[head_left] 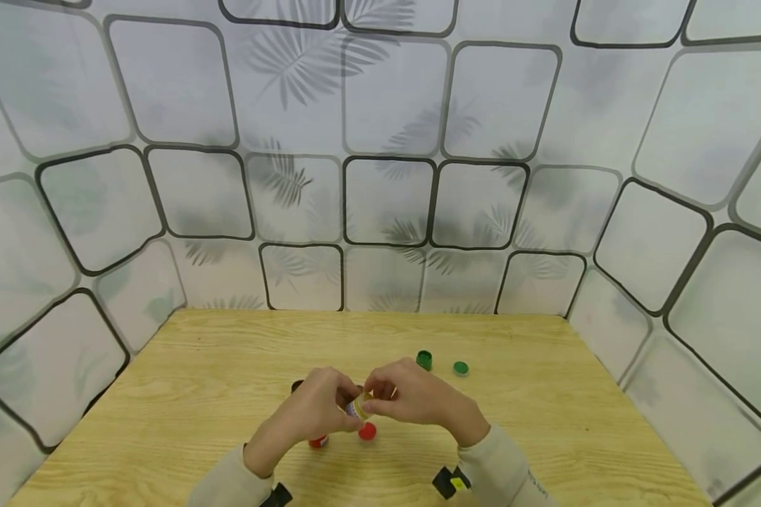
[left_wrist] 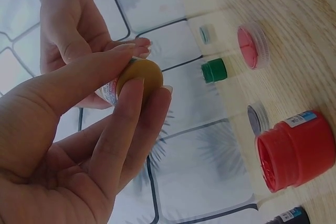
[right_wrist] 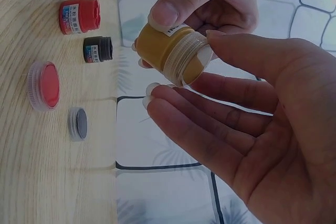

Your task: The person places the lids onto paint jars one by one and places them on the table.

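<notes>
Jar (right_wrist: 156,46) between hands (head_left: 317,405) (head_left: 415,393), above table (head_left: 545,394)

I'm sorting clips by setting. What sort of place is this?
Probably an indoor craft corner: a wooden table, leaf-print walls around three sides, and what look like paint jars, including a red jar and a held yellow jar.

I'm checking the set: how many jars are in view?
4. The yellow jar is in the left hand; the red jar and black jar are on the table near that hand; the green jar is farther back, beside the green lid. Others may be hidden.
</notes>
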